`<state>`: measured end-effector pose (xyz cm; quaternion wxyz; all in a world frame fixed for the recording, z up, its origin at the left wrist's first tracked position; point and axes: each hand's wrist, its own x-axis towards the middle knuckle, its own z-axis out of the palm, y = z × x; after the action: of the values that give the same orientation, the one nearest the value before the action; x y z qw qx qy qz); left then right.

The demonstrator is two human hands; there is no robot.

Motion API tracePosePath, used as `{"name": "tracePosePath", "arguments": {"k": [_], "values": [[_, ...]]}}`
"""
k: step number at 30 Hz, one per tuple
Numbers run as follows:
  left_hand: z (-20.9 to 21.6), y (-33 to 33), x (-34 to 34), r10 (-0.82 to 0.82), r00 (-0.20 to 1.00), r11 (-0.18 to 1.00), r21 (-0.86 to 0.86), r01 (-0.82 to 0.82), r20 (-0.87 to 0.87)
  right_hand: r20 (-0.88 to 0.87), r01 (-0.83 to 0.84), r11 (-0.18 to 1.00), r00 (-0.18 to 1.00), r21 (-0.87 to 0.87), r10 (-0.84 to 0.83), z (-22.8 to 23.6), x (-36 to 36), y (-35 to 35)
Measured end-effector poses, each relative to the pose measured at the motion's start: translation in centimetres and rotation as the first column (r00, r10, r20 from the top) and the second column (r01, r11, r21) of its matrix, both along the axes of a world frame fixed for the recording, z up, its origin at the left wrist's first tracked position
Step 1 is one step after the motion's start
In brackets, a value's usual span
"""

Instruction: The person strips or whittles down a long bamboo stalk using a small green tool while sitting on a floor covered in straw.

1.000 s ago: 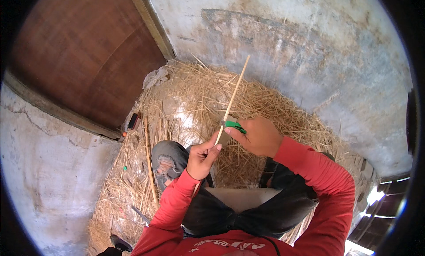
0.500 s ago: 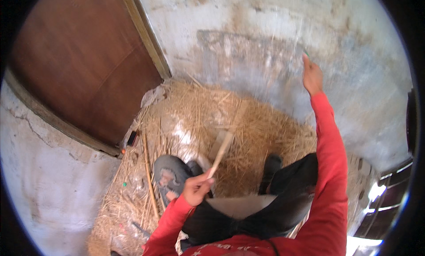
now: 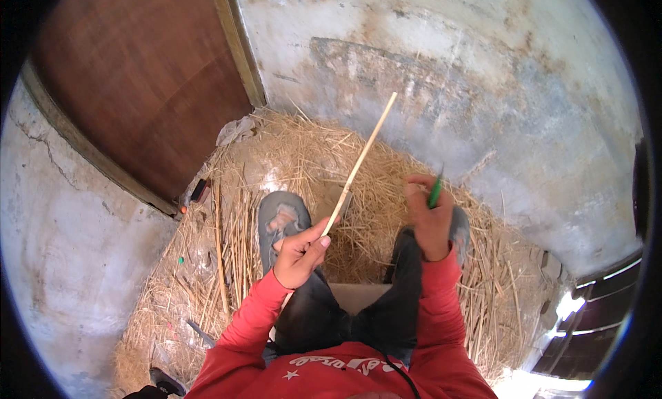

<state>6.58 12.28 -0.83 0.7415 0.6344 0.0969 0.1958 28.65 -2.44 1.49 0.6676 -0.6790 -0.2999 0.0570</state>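
Note:
Pinched between the thumb and fingers of my left hand [image 3: 301, 257] is a long, pale bamboo strip [image 3: 362, 156]. It slants up and to the right, its far end free in front of the wall. My right hand [image 3: 430, 223], a little blurred, is closed round a small green-handled knife [image 3: 434, 193] with a thin dark tip pointing up. The knife is apart from the strip, to its right. Below my hands are my knees in dark trousers, with a torn patch over the left knee [image 3: 281, 216].
Straw and thin sticks [image 3: 310, 147] litter the floor. A brown door [image 3: 145, 88] stands at the left, beside stained plaster walls [image 3: 483, 68]. A longer cane [image 3: 220, 251] lies left of my leg, near a small dark object [image 3: 200, 190]. Someone's shoe [image 3: 167, 382] shows at the lower left.
My right hand has come down and inward from far out at the upper right, knife still in it. The strip in my left hand now stands more upright, and my left hand has shifted slightly up and left.

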Motion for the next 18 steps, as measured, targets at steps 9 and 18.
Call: {"name": "tracePosePath", "arguments": {"k": [9, 18], "values": [[-3.3, -6.4, -2.4, 0.037, 0.998, 0.700, 0.714, 0.013, -0.055, 0.255, -0.091, 0.970, 0.955, -0.226, 0.149, -2.1, -7.6, -4.7], [-7.4, -8.8, -5.8, 0.037, 0.943, 0.667, 0.711, 0.223, -0.330, 0.000, 0.329, 0.894, 0.938, -0.306, -0.345, -7.6, -4.4, -12.8]]}}
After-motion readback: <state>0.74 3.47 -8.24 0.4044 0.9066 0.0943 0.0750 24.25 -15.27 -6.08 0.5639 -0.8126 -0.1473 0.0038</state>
